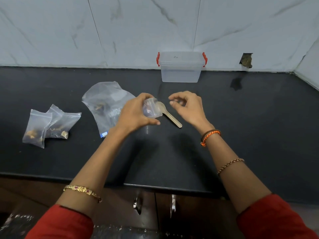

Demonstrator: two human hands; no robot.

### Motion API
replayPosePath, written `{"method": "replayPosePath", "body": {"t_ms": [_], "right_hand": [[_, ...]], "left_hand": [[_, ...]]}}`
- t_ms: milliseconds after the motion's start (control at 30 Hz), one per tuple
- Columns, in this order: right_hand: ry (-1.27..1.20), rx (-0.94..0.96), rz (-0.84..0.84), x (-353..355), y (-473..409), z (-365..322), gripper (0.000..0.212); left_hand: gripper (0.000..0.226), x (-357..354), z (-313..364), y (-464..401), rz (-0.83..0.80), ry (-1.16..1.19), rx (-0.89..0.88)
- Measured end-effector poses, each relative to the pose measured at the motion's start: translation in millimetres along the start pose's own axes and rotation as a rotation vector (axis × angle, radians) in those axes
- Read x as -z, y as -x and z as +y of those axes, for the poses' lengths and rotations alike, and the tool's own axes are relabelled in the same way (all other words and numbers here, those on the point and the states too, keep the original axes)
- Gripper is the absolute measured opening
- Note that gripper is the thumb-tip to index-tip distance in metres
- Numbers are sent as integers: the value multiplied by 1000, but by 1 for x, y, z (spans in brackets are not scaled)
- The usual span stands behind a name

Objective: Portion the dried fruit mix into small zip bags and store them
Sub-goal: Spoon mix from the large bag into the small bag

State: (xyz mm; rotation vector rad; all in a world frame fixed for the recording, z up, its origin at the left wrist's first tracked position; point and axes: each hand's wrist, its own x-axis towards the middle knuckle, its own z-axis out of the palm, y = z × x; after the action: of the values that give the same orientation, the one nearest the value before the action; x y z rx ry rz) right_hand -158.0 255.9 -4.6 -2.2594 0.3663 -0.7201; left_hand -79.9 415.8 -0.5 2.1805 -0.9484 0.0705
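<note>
My left hand [136,112] grips a small clear zip bag [152,107] with some dark fruit inside, held above the black counter [241,135]. My right hand [187,106] hovers just right of it, fingers loosely curled and holding nothing that I can make out. A pale wooden spoon [170,116] lies on the counter between the hands. The large clear bag of dried fruit mix [105,104] lies left of my left hand. Two filled small zip bags [50,125] sit at the far left.
A clear plastic box [180,69] with red clip handles and its lid on stands against the marble wall at the back. Cabinet doors with metal handles [138,204] are below the counter's front edge. A hole in the wall tile [246,60] is at the right.
</note>
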Motion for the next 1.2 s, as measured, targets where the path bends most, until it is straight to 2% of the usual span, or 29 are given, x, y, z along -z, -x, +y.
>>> {"method": "replayPosePath", "body": {"t_ms": [100, 167, 367, 533, 600, 733, 867, 1067, 1200], "right_hand": [[159, -330, -135, -6, 4, 15, 15], [233, -414, -199, -13, 11, 21, 26], [267, -454, -162, -24, 16, 18, 17], [-50, -374, -47, -15, 18, 7, 10], [-111, -322, -60, -10, 19, 0, 10], [-115, -243, -232, -2, 18, -6, 19], [23, -238, -171, -18, 13, -14, 14], [137, -182, -89, -65, 14, -45, 30], [196, -106, -93, -99, 16, -60, 25]], "left_hand": [[44, 12, -3, 8, 105, -235, 62], [33, 18, -9, 15, 168, -333, 102], [35, 27, -37, 22, 214, -522, 187], [30, 22, -46, 21, 148, -533, 219], [28, 21, -47, 21, 161, -485, 239], [15, 27, -47, 21, 376, -226, 329], [28, 34, -49, 19, 498, -5, 321], [23, 34, -51, 22, 471, 308, 355], [24, 37, -59, 25, 393, 404, 376]]}}
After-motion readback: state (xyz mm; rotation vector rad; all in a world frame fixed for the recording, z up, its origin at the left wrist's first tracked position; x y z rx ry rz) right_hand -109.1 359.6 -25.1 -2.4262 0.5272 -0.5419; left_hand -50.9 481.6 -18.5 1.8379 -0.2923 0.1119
